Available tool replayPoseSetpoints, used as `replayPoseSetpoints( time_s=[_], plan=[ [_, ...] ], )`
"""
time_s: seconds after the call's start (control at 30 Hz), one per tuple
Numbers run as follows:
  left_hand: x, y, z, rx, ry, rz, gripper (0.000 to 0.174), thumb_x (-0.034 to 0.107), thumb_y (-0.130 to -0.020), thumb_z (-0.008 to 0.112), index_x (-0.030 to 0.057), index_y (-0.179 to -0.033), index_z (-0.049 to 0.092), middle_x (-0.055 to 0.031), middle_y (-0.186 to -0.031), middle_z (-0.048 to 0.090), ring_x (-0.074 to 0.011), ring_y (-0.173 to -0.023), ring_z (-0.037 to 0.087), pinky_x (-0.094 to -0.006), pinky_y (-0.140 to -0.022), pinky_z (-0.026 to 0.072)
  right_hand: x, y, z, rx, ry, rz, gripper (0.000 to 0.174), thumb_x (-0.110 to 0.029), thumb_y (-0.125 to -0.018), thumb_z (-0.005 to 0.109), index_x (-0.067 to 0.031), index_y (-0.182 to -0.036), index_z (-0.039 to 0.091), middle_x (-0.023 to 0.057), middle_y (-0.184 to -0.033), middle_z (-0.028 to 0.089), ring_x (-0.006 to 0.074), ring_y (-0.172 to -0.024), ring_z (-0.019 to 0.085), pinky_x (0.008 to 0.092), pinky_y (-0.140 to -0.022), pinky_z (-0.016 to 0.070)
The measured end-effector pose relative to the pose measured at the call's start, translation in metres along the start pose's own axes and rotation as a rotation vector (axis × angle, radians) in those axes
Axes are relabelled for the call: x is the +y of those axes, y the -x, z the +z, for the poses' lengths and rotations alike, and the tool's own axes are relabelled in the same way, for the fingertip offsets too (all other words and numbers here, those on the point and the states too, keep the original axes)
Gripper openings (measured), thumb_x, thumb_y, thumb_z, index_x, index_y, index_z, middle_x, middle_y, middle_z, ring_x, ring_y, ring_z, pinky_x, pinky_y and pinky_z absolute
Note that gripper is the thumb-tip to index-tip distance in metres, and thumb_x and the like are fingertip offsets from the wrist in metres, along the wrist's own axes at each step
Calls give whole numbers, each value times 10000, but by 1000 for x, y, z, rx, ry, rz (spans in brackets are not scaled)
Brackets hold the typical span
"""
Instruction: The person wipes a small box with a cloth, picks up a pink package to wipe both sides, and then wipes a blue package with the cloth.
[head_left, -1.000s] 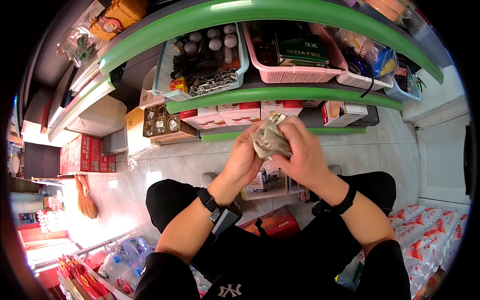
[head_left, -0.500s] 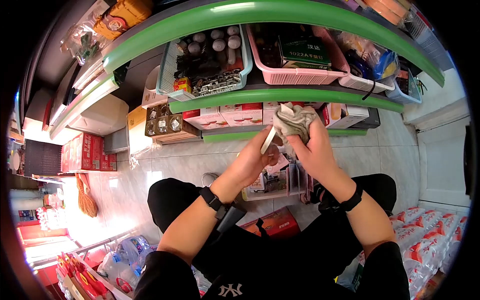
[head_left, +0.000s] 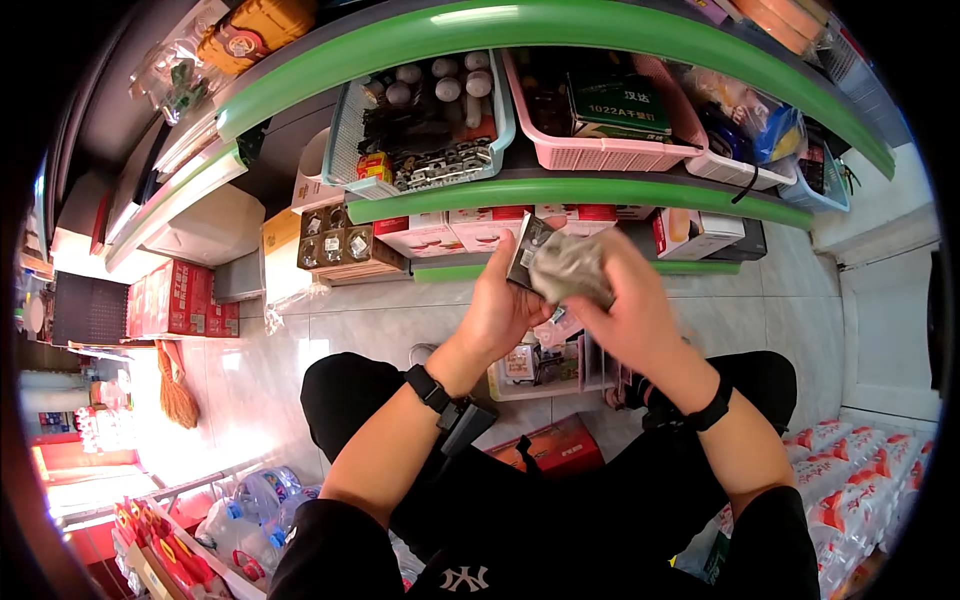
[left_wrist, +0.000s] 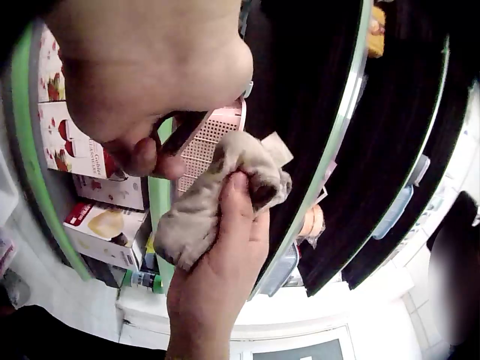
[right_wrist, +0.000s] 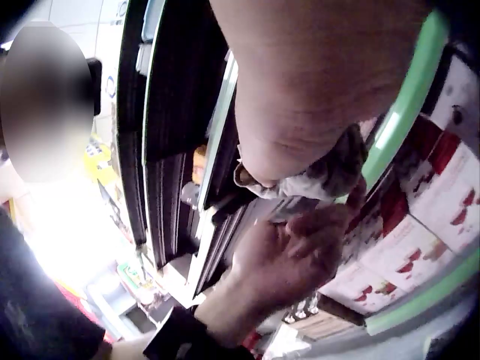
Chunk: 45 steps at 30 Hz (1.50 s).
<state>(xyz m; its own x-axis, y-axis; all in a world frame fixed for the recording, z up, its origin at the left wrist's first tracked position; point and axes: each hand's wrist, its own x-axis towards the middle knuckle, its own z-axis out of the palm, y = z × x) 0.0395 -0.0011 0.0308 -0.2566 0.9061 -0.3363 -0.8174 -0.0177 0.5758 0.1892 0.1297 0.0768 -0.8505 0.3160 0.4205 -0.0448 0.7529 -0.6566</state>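
Note:
A small dark flat packet point(head_left: 527, 250) with a pale label stands in the left hand point(head_left: 498, 312), its fingers and thumb around the packet's edges. Against the packet's right side, the right hand point(head_left: 632, 305) grips a crumpled grey-beige cloth point(head_left: 570, 268), blurred in the head view. In the left wrist view the cloth point(left_wrist: 196, 217) is bunched under the right thumb, and a pale corner sticks out past it. Seen from the right wrist, the cloth point(right_wrist: 322, 176) lies between the two hands, and the left hand point(right_wrist: 281, 255) has curled fingers.
Above the hands, green-edged shelves point(head_left: 590, 192) carry a blue basket point(head_left: 430, 185) of bulbs and a pink basket point(head_left: 615, 152). A clear bin point(head_left: 540, 388) and a red box point(head_left: 555, 445) are on the floor between the legs. Wrapped bottles point(head_left: 860, 490) lie at the right.
The cloth moved up and right off the left hand's item, which showed as a thin pale edge, then came back down against it. The packet's dark face now shows.

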Motion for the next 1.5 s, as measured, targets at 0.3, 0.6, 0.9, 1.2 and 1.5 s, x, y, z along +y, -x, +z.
replayPoseSetpoints(
  time_s=[0.3,0.6,0.9,1.2,1.5],
  plan=[
    [-28,12,11,-43,-209,-69,573,552,-1102,251,102,-1228,583,-59,-888,640,-165,-606,517,-277,-544,354,5,-5,10,114,129,-43,408,-142,-798,759,-15,-1126,553,172,-1074,589,419,-993,611,477,-818,512],
    [-16,8,17,-156,-135,-69,596,600,-1099,248,134,-1304,559,-62,-830,616,-150,-648,535,-267,-575,356,28,-18,-11,309,156,84,360,-171,-882,722,11,-1137,543,235,-1055,612,463,-976,607,521,-819,491],
    [-14,5,2,-125,-154,60,631,533,-1113,251,88,-1491,490,-69,-1109,706,-170,-764,633,-256,-584,436,-6,5,17,54,79,-68,428,-128,-780,771,-30,-1146,570,174,-1071,598,412,-1013,622,476,-826,527],
    [-7,10,17,-136,-179,8,670,630,-1085,251,90,-1340,553,-77,-909,657,-164,-573,479,-285,-513,328,34,-16,-2,255,214,86,373,-134,-833,745,13,-1099,529,216,-1027,584,449,-970,604,505,-800,496],
    [0,8,43,120,-24,92,552,430,-1070,286,47,-1390,523,-75,-1090,692,-171,-721,584,-271,-580,388,-13,11,17,-48,66,-26,492,-145,-751,787,-45,-1166,542,143,-1103,580,386,-1012,624,468,-845,530]
  ],
)
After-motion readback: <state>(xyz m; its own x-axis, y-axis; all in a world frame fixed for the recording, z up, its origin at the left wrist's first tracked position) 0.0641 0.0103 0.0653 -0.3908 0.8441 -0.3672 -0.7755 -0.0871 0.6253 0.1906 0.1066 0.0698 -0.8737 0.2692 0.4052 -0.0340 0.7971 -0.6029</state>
